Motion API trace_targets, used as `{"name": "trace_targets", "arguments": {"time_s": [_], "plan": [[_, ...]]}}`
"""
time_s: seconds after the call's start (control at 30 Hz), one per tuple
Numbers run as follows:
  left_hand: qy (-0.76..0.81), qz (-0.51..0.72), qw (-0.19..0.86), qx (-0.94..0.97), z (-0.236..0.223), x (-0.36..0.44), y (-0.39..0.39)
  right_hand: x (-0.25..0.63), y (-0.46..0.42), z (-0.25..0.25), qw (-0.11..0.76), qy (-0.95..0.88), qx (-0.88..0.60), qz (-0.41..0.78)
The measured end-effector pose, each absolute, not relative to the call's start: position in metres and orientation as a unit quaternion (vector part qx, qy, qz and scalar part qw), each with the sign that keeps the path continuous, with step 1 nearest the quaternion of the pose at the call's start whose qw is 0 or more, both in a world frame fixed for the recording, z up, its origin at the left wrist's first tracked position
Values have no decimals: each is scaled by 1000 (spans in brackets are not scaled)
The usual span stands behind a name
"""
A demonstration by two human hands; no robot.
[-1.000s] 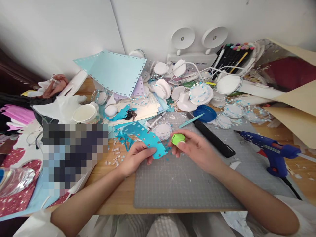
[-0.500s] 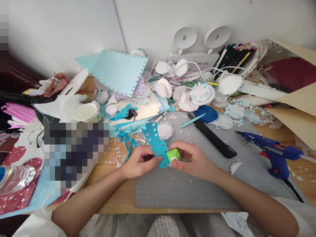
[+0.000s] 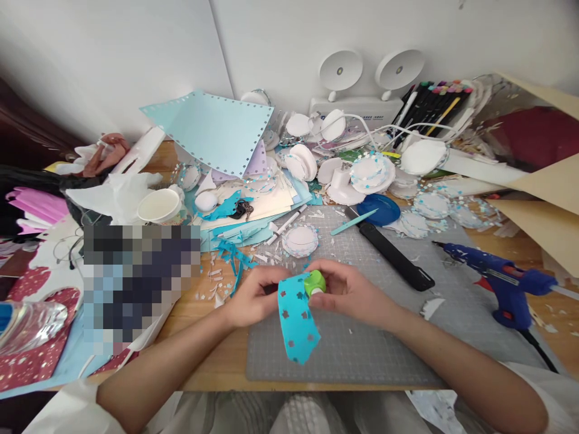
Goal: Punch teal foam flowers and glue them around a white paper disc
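A strip of bright blue paper [image 3: 296,322] with small flower-shaped holes hangs down toward me. My left hand [image 3: 257,295] pinches its upper left edge. In my right hand [image 3: 346,295] is a small green craft punch [image 3: 315,282], its white part under my thumb, and the paper's top edge meets it. Both hands are over the near part of the grey cutting mat [image 3: 362,355]. Just beyond them lies a round white disc [image 3: 300,240] edged with small blue and white pieces.
A blue glue gun [image 3: 502,277] lies on the right. A black bar-shaped tool [image 3: 393,253] and a blue lid [image 3: 379,210] are on the mat. Decorated white discs and paper sheets [image 3: 212,132] crowd the back. A paper cup [image 3: 158,206] stands left, near a clear bottle [image 3: 36,325].
The blue strip has flipped from pointing up and away to hanging down toward me. Both hands stay close together in nearly the same place, still holding the paper and punch.
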State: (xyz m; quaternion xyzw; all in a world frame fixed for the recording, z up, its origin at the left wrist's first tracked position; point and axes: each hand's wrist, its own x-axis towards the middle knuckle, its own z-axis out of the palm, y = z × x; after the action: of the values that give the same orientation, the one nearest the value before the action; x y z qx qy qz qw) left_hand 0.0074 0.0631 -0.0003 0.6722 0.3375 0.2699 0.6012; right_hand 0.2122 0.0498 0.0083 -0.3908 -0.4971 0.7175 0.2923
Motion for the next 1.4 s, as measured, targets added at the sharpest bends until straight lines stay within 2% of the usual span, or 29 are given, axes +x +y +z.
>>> {"name": "trace_targets", "arguments": {"time_s": [0.47, 1.17, 1.4], "plan": [[330, 280, 560, 706, -3, 10, 62, 214, 49, 10, 311, -571, -421, 632], [315, 278, 556, 717, -7, 9, 62, 214, 47, 10, 304, -588, -414, 625], [308, 283, 514, 749, -3, 10, 62, 214, 44, 10, 323, -597, -406, 612]]}}
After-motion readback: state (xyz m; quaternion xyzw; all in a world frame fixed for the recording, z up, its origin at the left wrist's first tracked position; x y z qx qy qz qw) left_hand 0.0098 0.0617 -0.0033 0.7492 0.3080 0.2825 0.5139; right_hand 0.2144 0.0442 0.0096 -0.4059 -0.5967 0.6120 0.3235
